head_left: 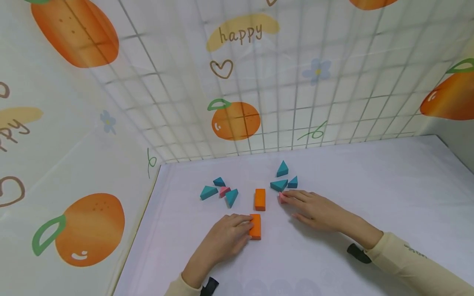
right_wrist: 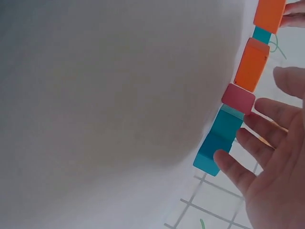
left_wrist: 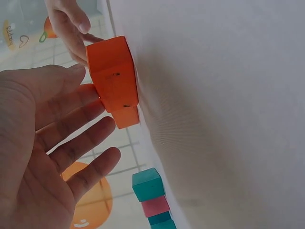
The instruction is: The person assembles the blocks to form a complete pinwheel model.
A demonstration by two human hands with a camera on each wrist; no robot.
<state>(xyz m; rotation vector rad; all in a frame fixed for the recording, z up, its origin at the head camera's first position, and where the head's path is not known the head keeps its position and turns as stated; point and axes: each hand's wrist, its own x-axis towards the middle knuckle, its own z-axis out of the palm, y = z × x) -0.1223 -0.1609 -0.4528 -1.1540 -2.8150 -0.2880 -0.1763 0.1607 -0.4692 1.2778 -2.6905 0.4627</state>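
My left hand [head_left: 227, 234] lies at the left side of the nearer orange block [head_left: 256, 227]. Its fingertips overlap that block's edge in the head view, and the left wrist view has the fingers spread, thumb apart. The second orange block [head_left: 260, 200] stands just beyond. My right hand [head_left: 316, 209] reaches in from the right with extended fingers, the tips right at a pink block [right_wrist: 238, 99]. Behind those fingertips sit teal triangular blocks, among them a long one [head_left: 279, 185], a small one [head_left: 293, 182] and a farther one [head_left: 282, 169].
Left of the orange blocks is a cluster of teal triangles [head_left: 231, 197] around a pink triangle [head_left: 224, 191]. The white tabletop [head_left: 389, 181] ends at a grid wall [head_left: 281, 102] behind printed sheeting. A printed panel [head_left: 85, 172] borders the left side.
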